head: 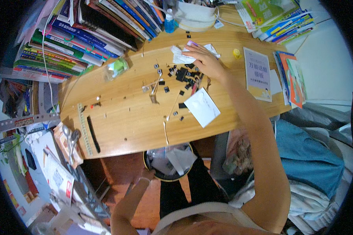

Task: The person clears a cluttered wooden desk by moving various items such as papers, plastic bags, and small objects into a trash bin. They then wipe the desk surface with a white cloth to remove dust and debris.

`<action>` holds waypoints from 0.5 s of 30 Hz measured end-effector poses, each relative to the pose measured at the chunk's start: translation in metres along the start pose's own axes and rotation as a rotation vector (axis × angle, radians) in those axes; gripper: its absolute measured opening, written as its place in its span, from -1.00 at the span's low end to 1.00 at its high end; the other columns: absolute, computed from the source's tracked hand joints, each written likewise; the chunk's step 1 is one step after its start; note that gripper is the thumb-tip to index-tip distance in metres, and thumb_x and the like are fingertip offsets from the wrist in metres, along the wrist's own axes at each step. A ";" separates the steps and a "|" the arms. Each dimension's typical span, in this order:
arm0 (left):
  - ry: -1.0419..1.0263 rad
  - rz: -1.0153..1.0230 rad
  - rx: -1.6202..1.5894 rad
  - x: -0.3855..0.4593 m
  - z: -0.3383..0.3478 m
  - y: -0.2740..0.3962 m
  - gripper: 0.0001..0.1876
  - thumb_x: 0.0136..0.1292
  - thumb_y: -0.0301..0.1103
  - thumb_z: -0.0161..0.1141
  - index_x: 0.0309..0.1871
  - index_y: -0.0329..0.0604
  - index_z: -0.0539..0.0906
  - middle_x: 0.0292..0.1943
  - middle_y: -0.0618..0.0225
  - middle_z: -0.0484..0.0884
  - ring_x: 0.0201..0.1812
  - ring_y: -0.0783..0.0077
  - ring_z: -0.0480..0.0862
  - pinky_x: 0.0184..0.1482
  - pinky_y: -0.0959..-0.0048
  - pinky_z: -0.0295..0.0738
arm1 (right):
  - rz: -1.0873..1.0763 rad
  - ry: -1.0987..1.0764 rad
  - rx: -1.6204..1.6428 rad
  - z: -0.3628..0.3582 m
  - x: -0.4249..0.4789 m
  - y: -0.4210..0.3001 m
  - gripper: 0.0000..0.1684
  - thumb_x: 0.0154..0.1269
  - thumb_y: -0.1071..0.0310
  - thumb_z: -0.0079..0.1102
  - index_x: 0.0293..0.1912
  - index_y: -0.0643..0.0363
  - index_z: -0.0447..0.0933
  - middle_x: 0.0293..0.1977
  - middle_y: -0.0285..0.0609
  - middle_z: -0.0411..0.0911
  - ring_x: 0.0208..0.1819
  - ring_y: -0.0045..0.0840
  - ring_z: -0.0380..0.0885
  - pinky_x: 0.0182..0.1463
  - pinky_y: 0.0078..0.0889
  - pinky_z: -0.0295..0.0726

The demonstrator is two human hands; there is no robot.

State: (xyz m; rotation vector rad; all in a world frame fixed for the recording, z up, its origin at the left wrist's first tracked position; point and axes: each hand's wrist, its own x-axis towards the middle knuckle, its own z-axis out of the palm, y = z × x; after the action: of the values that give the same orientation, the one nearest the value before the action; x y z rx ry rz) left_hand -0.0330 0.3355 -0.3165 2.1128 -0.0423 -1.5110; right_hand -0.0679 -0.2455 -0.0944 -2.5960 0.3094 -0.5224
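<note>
My right hand reaches far across the wooden desk and presses on a crumpled white tissue. Just in front of it lies a heap of small black keycaps and parts, with loose cotton swabs scattered to the left. A square white card lies nearer the desk's front edge. Below that edge, my left hand is at the left rim of a round bin with a plastic liner and white paper inside. Its fingers are dark and partly hidden at the rim.
Rows of books line the back left, beside a blue-liquid bottle. A ruler and a black strip lie at the left. A printed booklet and stacked books are at the right. A green item in plastic lies near the books.
</note>
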 end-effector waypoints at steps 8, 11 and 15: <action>-0.015 -0.096 -0.169 -0.071 0.034 0.120 -0.63 -0.03 -0.60 0.02 -0.07 -0.38 0.36 -0.24 -0.04 0.52 -0.41 0.06 0.62 -0.54 0.25 0.64 | 0.163 0.080 0.029 0.002 -0.072 -0.067 -0.53 -0.02 0.64 -0.08 -0.05 0.09 0.44 0.16 -0.15 0.25 0.26 -0.27 0.09 0.33 -0.22 -0.02; -0.038 -0.188 -0.422 -0.084 0.041 0.146 -0.65 -0.04 -0.62 -0.02 -0.10 -0.38 0.35 -0.27 -0.04 0.53 -0.45 0.04 0.63 -0.56 0.27 0.65 | 0.241 0.109 0.070 0.009 -0.090 -0.102 -0.53 -0.03 0.63 -0.06 -0.07 0.08 0.45 0.14 -0.17 0.27 0.25 -0.27 0.11 0.33 -0.20 -0.01; -0.021 -0.200 -0.289 -0.102 0.032 0.193 -0.65 -0.06 -0.66 -0.04 -0.11 -0.39 0.36 -0.28 -0.02 0.54 -0.46 0.05 0.63 -0.58 0.28 0.65 | 0.373 0.165 0.042 0.012 -0.114 -0.148 -0.60 0.02 0.56 -0.07 -0.08 0.14 0.44 0.15 -0.09 0.26 0.24 -0.23 0.11 0.34 -0.19 -0.07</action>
State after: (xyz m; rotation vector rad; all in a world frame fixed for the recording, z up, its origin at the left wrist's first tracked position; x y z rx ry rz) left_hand -0.0463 0.1905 -0.1505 1.9133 0.3685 -1.5466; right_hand -0.1473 -0.0784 -0.0672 -2.3777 0.8088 -0.5978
